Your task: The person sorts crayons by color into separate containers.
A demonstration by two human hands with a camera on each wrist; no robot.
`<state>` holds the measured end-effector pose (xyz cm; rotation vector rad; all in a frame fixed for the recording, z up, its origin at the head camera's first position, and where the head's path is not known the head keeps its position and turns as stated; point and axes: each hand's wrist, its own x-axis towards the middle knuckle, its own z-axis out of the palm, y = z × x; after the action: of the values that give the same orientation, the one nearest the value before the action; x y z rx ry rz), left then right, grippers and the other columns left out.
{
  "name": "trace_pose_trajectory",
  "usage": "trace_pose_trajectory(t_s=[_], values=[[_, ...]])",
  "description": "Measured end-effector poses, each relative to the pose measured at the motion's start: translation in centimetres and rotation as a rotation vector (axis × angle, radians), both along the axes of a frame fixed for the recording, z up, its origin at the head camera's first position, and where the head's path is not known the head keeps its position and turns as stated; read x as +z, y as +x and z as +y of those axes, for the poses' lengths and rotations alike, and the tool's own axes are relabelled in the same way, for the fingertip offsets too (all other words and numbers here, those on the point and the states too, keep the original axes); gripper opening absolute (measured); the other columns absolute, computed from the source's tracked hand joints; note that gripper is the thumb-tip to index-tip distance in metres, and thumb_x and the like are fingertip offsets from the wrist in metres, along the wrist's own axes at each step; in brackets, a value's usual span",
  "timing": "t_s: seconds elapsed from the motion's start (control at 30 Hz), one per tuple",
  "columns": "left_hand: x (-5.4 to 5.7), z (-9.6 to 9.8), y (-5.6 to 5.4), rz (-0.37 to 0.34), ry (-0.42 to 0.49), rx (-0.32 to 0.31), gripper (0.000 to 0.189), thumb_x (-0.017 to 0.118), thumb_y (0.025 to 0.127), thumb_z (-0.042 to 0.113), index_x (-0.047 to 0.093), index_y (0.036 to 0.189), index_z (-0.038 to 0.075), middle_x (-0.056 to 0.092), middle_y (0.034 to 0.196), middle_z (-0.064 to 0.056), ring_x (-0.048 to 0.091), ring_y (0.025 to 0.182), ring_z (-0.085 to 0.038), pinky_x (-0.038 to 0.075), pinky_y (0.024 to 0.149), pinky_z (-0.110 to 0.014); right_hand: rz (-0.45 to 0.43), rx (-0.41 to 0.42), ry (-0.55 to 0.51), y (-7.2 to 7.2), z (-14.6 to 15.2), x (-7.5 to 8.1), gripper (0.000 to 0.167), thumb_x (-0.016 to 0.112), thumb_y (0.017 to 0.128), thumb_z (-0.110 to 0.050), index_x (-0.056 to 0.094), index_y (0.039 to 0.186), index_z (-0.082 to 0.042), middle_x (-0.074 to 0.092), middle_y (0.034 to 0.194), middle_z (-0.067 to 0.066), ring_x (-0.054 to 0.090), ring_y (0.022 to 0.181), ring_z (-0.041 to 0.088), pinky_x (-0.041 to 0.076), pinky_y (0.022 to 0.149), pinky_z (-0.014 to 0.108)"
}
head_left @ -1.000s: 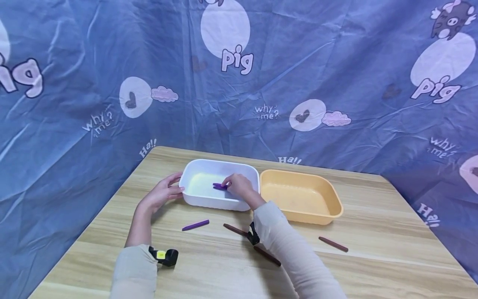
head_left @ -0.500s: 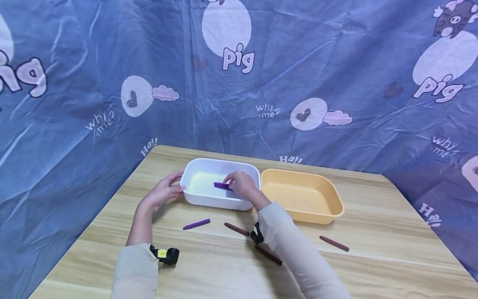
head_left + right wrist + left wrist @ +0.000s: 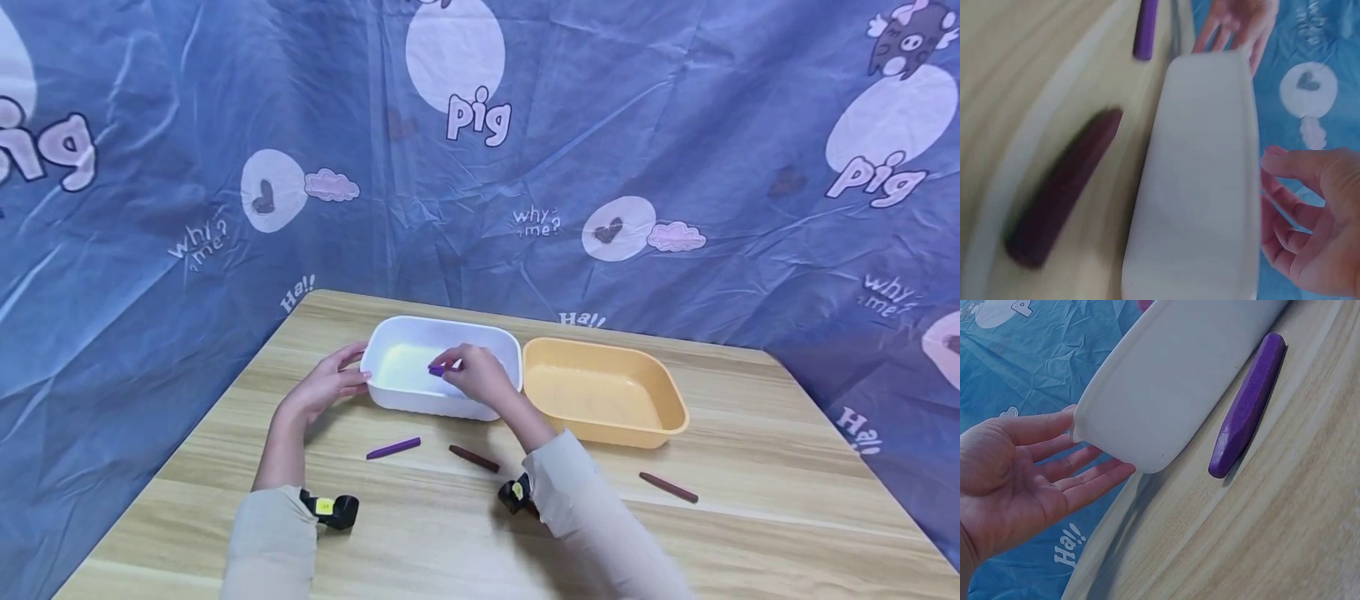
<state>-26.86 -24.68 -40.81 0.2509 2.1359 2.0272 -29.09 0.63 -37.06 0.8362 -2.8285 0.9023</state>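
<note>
Swung back toward the wearer since half a second ago, the right sleeve [image 3: 600, 508] now carries its black wrist camera [image 3: 514, 493] over a brown stick, covering most of it. From the head view I see pale wood grain across the tabletop [image 3: 420, 533] and creased blue cloth [image 3: 480, 217] hung around it, printed with "pig" and hearts. Inside the white tray [image 3: 423, 402], the right hand [image 3: 480, 375] has thumb and fingers at a purple stick [image 3: 437, 370]; whether they clamp it I cannot tell. Just beside stands the yellow tray [image 3: 600, 430].

In the left wrist view, the left hand's [image 3: 1016, 481] straight, spread fingers touch the white tray's end; another purple stick [image 3: 1247, 406] lies near its wall on the wood.

Over at the right wrist, a blurred dark brown stick [image 3: 1063, 190] lies near that tray, and the curled fingertips are partly hidden behind its rim.
</note>
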Motion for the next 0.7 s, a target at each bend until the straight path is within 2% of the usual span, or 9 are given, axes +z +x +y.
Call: trace_pose_trajectory(t_s=[0.2, 0.33, 0.47, 0.7], values=[[0.0, 0.0, -0.1, -0.004, -0.004, 0.004, 0.066, 0.049, 0.090, -0.004, 0.010, 0.143, -0.008, 0.017, 0.143, -0.031, 0.051, 0.108, -0.032, 0.040, 0.096, -0.043, 0.024, 0.076, -0.076, 2.4, -0.4, 0.3, 0.018, 0.067, 0.080, -0.003, 0.073, 0.096, -0.010, 0.065, 0.085, 0.001, 0.056, 0.071, 0.010, 0.046, 0.061, 0.020], [0.1, 0.0, -0.1, 0.003, -0.005, 0.003, 0.065, 0.048, 0.090, -0.004, 0.009, 0.143, -0.009, 0.017, 0.142, -0.032, 0.047, 0.112, -0.039, 0.041, 0.095, -0.043, 0.024, 0.127, -0.122, 4.0, -0.8, 0.3, 0.019, 0.066, 0.080, -0.001, 0.072, 0.097, -0.008, 0.066, 0.085, 0.002, 0.057, 0.069, 0.010, 0.046, 0.058, 0.019], [0.1, 0.0, 0.0, 0.006, -0.001, -0.004, 0.065, 0.048, 0.090, -0.005, 0.009, 0.142, -0.009, 0.016, 0.142, -0.032, 0.041, 0.115, -0.046, 0.040, 0.096, -0.045, -0.013, 0.172, -0.168, 5.5, -1.2, -0.2, 0.021, 0.065, 0.079, 0.001, 0.072, 0.098, -0.008, 0.065, 0.086, 0.001, 0.057, 0.069, 0.009, 0.047, 0.058, 0.018], [-0.1, -0.1, -0.1, 0.017, -0.010, -0.013, 0.065, 0.048, 0.090, -0.004, 0.009, 0.142, -0.010, 0.017, 0.141, -0.033, 0.040, 0.115, -0.047, 0.040, 0.096, -0.045, -0.086, 0.213, -0.184, 6.4, -1.9, -1.5, 0.022, 0.068, 0.078, 0.001, 0.071, 0.099, -0.007, 0.064, 0.088, 0.005, 0.055, 0.072, 0.005, 0.046, 0.058, 0.016]])
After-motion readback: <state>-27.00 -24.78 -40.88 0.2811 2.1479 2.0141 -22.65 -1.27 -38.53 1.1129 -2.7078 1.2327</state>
